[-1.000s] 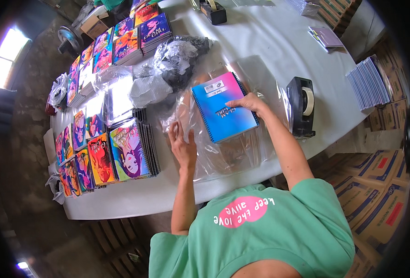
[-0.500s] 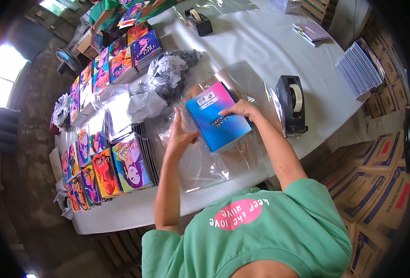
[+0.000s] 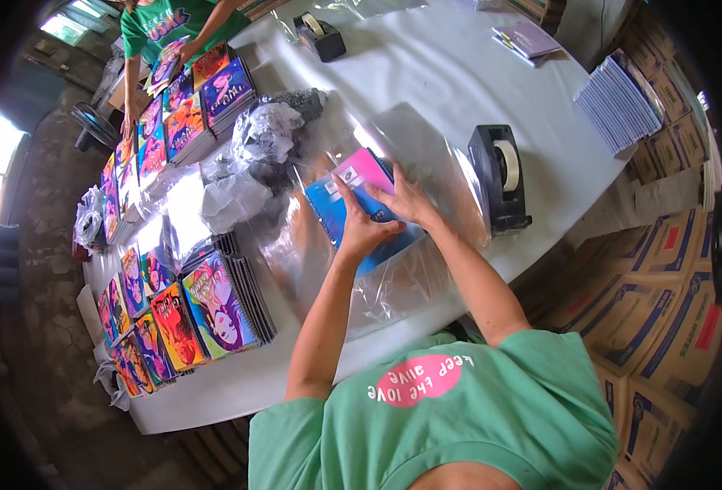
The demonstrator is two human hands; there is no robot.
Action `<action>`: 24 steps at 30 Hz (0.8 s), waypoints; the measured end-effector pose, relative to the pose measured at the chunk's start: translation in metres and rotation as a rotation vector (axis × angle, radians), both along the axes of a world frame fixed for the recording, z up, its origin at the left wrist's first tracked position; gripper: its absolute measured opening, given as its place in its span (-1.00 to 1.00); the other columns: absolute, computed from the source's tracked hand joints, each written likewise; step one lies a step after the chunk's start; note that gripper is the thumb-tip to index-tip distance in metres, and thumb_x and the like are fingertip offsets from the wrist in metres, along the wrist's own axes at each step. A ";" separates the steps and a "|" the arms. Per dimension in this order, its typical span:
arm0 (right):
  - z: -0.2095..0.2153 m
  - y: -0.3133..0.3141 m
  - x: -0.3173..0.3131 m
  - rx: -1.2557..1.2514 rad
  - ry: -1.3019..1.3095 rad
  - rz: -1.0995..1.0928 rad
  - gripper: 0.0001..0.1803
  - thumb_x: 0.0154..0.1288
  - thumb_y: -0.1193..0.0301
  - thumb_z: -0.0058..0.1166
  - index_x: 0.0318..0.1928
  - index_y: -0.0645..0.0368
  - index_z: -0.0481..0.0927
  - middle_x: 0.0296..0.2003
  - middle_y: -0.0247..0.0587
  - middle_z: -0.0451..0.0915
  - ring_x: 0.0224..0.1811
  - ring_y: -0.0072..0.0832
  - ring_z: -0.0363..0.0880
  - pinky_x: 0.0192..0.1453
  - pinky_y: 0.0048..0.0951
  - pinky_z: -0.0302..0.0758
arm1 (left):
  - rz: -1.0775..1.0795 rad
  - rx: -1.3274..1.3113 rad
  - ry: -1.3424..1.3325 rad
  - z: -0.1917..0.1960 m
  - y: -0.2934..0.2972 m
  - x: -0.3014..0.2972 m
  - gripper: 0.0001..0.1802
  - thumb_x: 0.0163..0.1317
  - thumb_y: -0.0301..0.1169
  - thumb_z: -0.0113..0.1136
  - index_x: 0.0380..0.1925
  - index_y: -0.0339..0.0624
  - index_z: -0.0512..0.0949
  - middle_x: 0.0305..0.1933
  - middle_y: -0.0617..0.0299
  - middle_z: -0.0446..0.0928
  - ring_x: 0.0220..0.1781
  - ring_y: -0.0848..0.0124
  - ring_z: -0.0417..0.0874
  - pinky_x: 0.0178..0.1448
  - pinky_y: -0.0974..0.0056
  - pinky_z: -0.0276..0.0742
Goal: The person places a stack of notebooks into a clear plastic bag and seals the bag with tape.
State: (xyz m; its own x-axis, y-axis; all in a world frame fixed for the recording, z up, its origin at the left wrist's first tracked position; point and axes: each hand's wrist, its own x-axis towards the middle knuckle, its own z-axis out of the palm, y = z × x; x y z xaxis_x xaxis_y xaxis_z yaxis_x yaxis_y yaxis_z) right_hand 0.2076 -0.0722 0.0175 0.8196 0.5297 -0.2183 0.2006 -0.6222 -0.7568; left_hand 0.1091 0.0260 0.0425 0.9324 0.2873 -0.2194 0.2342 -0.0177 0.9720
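Note:
A spiral-bound notebook (image 3: 364,169) with a blue and pink cover lies tilted in front of me. Beneath and around it spreads clear plastic film (image 3: 410,282). My left hand (image 3: 365,229) rests across the cover with its fingers stretched out and its thumb pointing right. At the notebook's upper right edge is my right hand (image 3: 408,200), its thumb on the cover and its other fingers along the edge, partly hidden. The two hands almost meet over the cover.
A black tape dispenser (image 3: 499,180) stands to the right, another tape dispenser (image 3: 320,37) farther back. Stacks of colourful notebooks (image 3: 222,302) fill the left side, beside crumpled plastic (image 3: 263,135). A co-worker (image 3: 169,24) handles notebooks at far left. Cardboard boxes (image 3: 655,310) are piled at right.
My left hand has come from beside the notebook's left edge onto its cover. My right hand has shifted up to the upper right edge. The co-worker now leans over the far stacks.

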 end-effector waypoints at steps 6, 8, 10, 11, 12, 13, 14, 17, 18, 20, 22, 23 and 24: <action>-0.013 0.001 -0.004 -0.183 -0.093 0.108 0.12 0.15 -0.16 0.03 0.35 0.47 -0.17 0.37 0.25 -0.05 0.40 -0.01 0.04 0.43 -0.09 0.00 | 0.108 -0.117 -0.197 0.022 0.012 -0.027 0.15 -0.07 -0.71 0.22 0.39 -0.04 -0.35 0.40 -0.06 -0.03 0.13 0.25 0.46 0.00 0.25 0.55; -0.001 0.003 -0.009 -0.217 -0.070 0.124 0.05 0.22 -0.12 -0.03 0.36 0.46 -0.18 0.38 0.23 -0.05 0.41 -0.03 0.04 0.44 -0.06 -0.03 | 0.188 0.359 -0.262 0.003 0.036 -0.042 -0.04 -0.07 -0.68 0.23 0.35 -0.13 -0.03 0.34 -0.06 0.07 0.16 0.16 0.45 0.09 0.20 0.50; 0.003 0.003 -0.011 -0.258 -0.058 0.107 0.02 0.24 -0.10 -0.05 0.36 0.46 -0.16 0.37 0.23 -0.05 0.41 0.01 0.01 0.43 -0.02 -0.05 | 0.090 0.637 -0.043 0.008 0.032 -0.045 -0.22 -0.08 -0.56 0.32 0.23 -0.29 0.25 0.31 -0.12 0.19 0.22 0.00 0.41 0.23 0.15 0.39; 0.006 0.003 -0.012 -0.276 -0.056 0.106 0.00 0.26 -0.09 -0.06 0.36 0.46 -0.15 0.37 0.23 -0.04 0.41 0.03 0.00 0.43 0.00 -0.06 | 0.046 0.684 -0.035 0.006 0.030 -0.046 -0.21 -0.08 -0.53 0.33 0.23 -0.31 0.24 0.34 -0.09 0.17 0.24 0.00 0.39 0.24 0.15 0.38; 0.007 -0.002 -0.012 -0.251 -0.083 0.081 -0.04 0.28 -0.07 -0.09 0.35 0.46 -0.13 0.37 0.24 -0.04 0.41 0.06 -0.02 0.44 0.00 -0.06 | 0.001 0.731 -0.027 0.005 0.029 -0.047 -0.20 -0.07 -0.50 0.35 0.23 -0.32 0.24 0.37 -0.07 0.15 0.26 0.00 0.37 0.26 0.15 0.37; 0.007 -0.011 -0.011 -0.225 -0.112 0.057 -0.07 0.31 -0.04 -0.12 0.35 0.46 -0.11 0.37 0.25 -0.03 0.41 0.08 -0.04 0.44 0.00 -0.07 | -0.043 0.779 -0.021 0.002 0.029 -0.047 -0.19 -0.07 -0.47 0.36 0.23 -0.33 0.23 0.39 -0.05 0.12 0.28 0.00 0.35 0.28 0.15 0.36; 0.007 -0.020 -0.010 -0.198 -0.139 0.039 -0.11 0.33 -0.02 -0.15 0.35 0.47 -0.09 0.36 0.27 -0.03 0.41 0.11 -0.05 0.44 0.00 -0.08 | -0.051 0.762 0.019 0.002 0.031 -0.046 -0.15 -0.11 -0.39 0.40 0.23 -0.35 0.25 0.45 0.00 0.02 0.30 -0.02 0.32 0.32 0.12 0.31; -0.044 -0.077 -0.015 -0.512 -0.500 -0.323 -0.23 0.37 0.08 -0.18 0.33 0.44 -0.01 0.34 0.30 0.02 0.40 0.11 0.01 0.45 -0.04 -0.06 | -0.095 0.696 0.090 0.005 0.037 -0.043 -0.05 -0.20 -0.27 0.48 0.25 -0.30 0.26 0.42 -0.04 0.09 0.33 0.02 0.30 0.34 0.12 0.29; -0.053 -0.087 -0.028 -0.528 -0.590 -0.272 -0.24 0.36 0.11 -0.14 0.33 0.43 0.01 0.33 0.30 0.05 0.38 0.08 0.06 0.42 -0.07 0.02 | -0.088 0.752 0.087 0.005 0.033 -0.042 -0.02 -0.23 -0.23 0.49 0.24 -0.30 0.26 0.42 -0.04 0.08 0.32 0.02 0.30 0.34 0.12 0.29; -0.048 -0.093 -0.037 -0.382 -0.510 -0.231 -0.26 0.33 0.18 -0.07 0.33 0.41 0.04 0.30 0.28 0.13 0.33 0.02 0.17 0.33 -0.12 0.18 | -0.059 0.865 0.090 0.004 0.024 -0.041 0.03 -0.28 -0.17 0.51 0.24 -0.31 0.26 0.42 -0.05 0.06 0.32 0.02 0.31 0.34 0.12 0.29; -0.038 -0.093 -0.032 -0.065 -0.166 -0.253 -0.26 0.30 0.23 0.00 0.32 0.41 0.06 0.24 0.24 0.24 0.26 -0.03 0.30 0.23 -0.17 0.31 | -0.041 0.827 0.105 0.009 0.023 -0.040 0.05 -0.30 -0.12 0.51 0.24 -0.32 0.26 0.42 -0.06 0.05 0.34 0.03 0.27 0.35 0.12 0.27; -0.034 -0.092 -0.027 -0.007 -0.189 -0.329 -0.28 0.28 0.26 0.02 0.32 0.36 0.08 0.20 0.20 0.29 0.19 -0.04 0.36 0.18 -0.17 0.35 | -0.030 0.809 0.110 0.011 0.022 -0.039 0.06 -0.31 -0.10 0.51 0.24 -0.32 0.26 0.42 -0.07 0.05 0.36 0.04 0.25 0.36 0.12 0.26; -0.030 -0.091 -0.022 0.054 -0.211 -0.403 -0.29 0.26 0.29 0.05 0.33 0.32 0.10 0.15 0.17 0.34 0.13 -0.05 0.41 0.12 -0.18 0.39 | -0.042 0.835 0.097 0.010 0.023 -0.038 0.06 -0.31 -0.09 0.51 0.24 -0.33 0.27 0.42 -0.08 0.06 0.37 0.05 0.22 0.36 0.12 0.25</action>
State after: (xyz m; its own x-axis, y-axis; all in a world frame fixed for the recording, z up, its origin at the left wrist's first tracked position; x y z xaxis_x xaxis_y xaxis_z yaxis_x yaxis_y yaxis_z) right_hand 0.1860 -0.1628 -0.0124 0.9863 0.1650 -0.0055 0.1034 -0.6432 -0.7587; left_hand 0.0709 0.0490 0.0529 0.9341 0.3558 -0.0299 0.2987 -0.7329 0.6113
